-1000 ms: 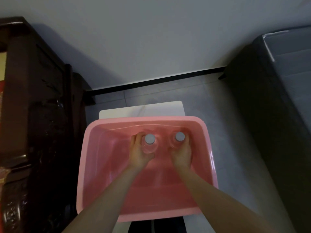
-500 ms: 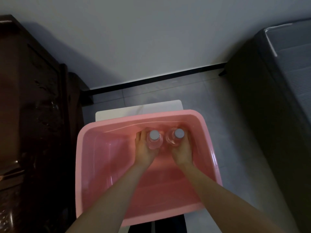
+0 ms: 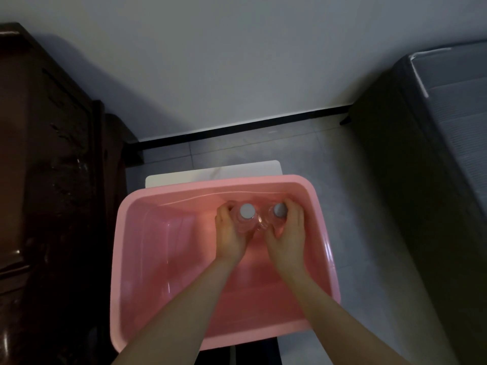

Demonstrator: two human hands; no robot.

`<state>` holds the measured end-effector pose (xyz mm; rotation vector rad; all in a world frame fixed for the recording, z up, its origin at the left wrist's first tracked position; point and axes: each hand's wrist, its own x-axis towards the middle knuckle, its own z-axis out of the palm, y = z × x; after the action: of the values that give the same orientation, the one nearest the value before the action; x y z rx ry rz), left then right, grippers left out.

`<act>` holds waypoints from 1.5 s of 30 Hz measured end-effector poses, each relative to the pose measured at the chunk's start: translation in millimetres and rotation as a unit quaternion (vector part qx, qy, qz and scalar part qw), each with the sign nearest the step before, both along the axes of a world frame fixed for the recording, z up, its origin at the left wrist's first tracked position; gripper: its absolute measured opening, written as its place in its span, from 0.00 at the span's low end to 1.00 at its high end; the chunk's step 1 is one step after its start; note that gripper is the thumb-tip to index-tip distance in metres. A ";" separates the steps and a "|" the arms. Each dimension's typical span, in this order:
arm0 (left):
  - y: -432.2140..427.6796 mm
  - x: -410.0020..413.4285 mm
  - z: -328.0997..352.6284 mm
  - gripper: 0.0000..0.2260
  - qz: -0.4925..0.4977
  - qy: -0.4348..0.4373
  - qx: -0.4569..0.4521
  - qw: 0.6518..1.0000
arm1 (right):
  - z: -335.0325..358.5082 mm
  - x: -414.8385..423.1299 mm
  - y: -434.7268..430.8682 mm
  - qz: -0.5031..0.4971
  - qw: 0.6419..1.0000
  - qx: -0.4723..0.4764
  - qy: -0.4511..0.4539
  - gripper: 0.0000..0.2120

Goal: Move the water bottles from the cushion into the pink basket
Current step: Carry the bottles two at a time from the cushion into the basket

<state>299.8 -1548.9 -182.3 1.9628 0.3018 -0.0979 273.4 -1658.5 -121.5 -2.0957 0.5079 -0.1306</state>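
Note:
Two clear water bottles with grey caps stand upright side by side inside the pink basket [image 3: 137,233], near its far wall. My left hand [image 3: 228,237] grips the left bottle [image 3: 247,212] around its body. My right hand [image 3: 288,237] grips the right bottle [image 3: 279,210] the same way. The bottles touch or nearly touch each other. Both forearms reach down into the basket from the near edge. The cushion is not in view.
The basket rests on a small white table [image 3: 210,172]. Dark wooden furniture [image 3: 52,193] stands close on the left. A dark grey bed or mattress [image 3: 434,167] fills the right side. Grey tiled floor [image 3: 329,159] and a wall lie beyond.
Both hands have shifted to the right within the basket, bringing the two bottles closer together. The view has drifted slightly.

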 end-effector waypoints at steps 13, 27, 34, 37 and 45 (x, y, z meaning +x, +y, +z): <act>8.2 1.3 10.8 0.40 -0.107 0.050 0.067 0.991 | 24.6 -9.2 -13.3 0.065 0.998 -0.005 0.021 0.34; 138.7 -25.6 271.8 0.18 -0.076 -0.115 0.121 0.983 | 227.8 25.8 -33.7 0.205 0.955 -0.165 -0.135 0.20; 233.4 -120.2 366.4 0.18 0.079 -0.171 0.156 0.970 | 315.2 7.4 57.2 0.295 0.925 -0.094 -0.221 0.21; 279.2 -180.8 389.5 0.20 0.150 -0.170 0.160 0.961 | 333.3 -19.0 111.5 0.352 0.901 -0.083 -0.239 0.21; 423.9 -416.3 421.3 0.22 0.333 -0.156 0.152 0.918 | 338.4 -149.5 301.3 0.520 0.817 -0.068 -0.239 0.23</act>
<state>-116.5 -1125.0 239.0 2.0322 0.7900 0.7349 123.9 -1357.2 217.0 -2.0857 -0.9900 -0.0440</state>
